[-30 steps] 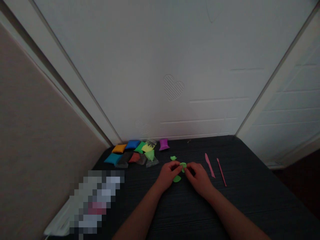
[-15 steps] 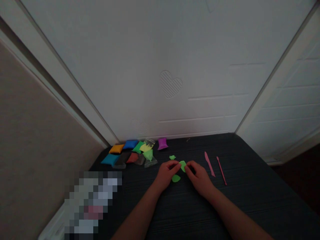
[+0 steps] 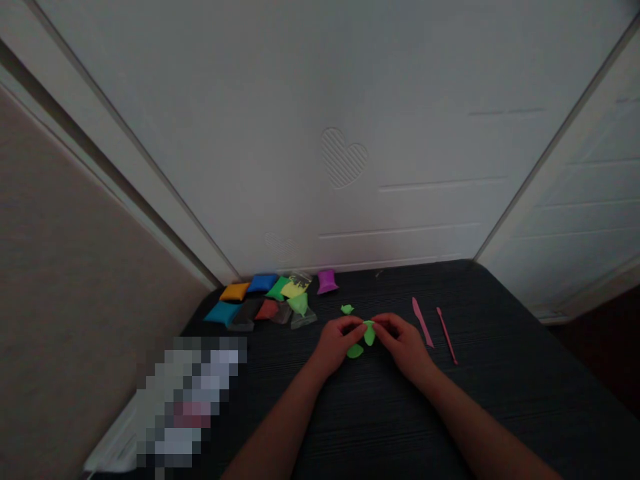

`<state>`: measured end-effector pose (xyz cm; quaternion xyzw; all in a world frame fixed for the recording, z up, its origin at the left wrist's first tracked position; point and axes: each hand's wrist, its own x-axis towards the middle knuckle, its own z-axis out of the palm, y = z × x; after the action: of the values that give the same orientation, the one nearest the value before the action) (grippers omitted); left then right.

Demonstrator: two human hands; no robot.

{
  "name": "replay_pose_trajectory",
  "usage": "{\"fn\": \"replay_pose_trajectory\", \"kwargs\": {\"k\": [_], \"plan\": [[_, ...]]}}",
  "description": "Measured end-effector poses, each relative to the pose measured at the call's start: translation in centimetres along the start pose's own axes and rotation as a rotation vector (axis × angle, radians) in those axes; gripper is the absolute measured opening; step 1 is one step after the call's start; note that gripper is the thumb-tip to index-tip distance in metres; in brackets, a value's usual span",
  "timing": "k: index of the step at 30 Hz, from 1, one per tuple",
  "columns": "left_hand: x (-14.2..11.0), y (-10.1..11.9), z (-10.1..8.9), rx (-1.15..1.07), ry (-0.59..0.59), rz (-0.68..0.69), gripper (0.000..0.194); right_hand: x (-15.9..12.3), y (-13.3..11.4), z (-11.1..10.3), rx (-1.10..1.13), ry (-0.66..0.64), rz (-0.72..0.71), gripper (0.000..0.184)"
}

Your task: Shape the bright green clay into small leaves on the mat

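Between my two hands is a flattened piece of light green modelling clay (image 3: 369, 334), hanging down from the fingertips. My left hand (image 3: 338, 343) pinches its upper left side, and my right hand (image 3: 403, 341) pinches its upper right side. A second flat green clay piece (image 3: 355, 351) lies on the table just under the left fingers. Beyond the left hand rests a small green clay piece (image 3: 347, 309) with a jagged edge. To the right of my right hand lie a pink plastic knife (image 3: 423, 323) and a thin pink modelling stick (image 3: 447, 336).
Several coloured clay packets sit at the back left of the dark table (image 3: 380, 427), among them a blue packet (image 3: 263, 283), an orange packet (image 3: 235, 291) and a purple packet (image 3: 327, 281). A white panel (image 3: 240, 133) rises behind. A blurred-out item (image 3: 185, 407) lies at left.
The held clay has turned in my fingers, from a rounded face between them to a narrower shape hanging below the fingertips. The view has shifted slightly.
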<state>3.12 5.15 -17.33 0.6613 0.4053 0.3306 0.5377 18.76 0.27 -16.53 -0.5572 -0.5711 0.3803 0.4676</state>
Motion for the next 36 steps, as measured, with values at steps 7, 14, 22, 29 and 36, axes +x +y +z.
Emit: {"fn": "replay_pose_trajectory", "kwargs": {"k": [7,14,22,29,36], "plan": [[0.0,-0.2,0.1,0.009,-0.019,0.005,0.028,0.1,0.2,0.3,0.032,-0.03,0.011,0.018],[-0.2,0.4,0.3,0.016,-0.027,0.02,0.029,0.1,0.4,0.3,0.064,-0.02,0.043,0.021],[-0.1,0.0,0.6,-0.047,-0.043,0.02,0.027,0.5,1.1,0.5,0.172,0.024,0.055,0.021],[-0.6,1.0,-0.4,0.024,-0.084,0.018,0.043,0.3,0.7,0.4,0.024,-0.041,0.016,0.023],[-1.6,2.2,-3.0,0.487,-0.177,-0.003,0.026,0.5,0.6,0.2,-0.028,-0.009,0.015,0.025]]}}
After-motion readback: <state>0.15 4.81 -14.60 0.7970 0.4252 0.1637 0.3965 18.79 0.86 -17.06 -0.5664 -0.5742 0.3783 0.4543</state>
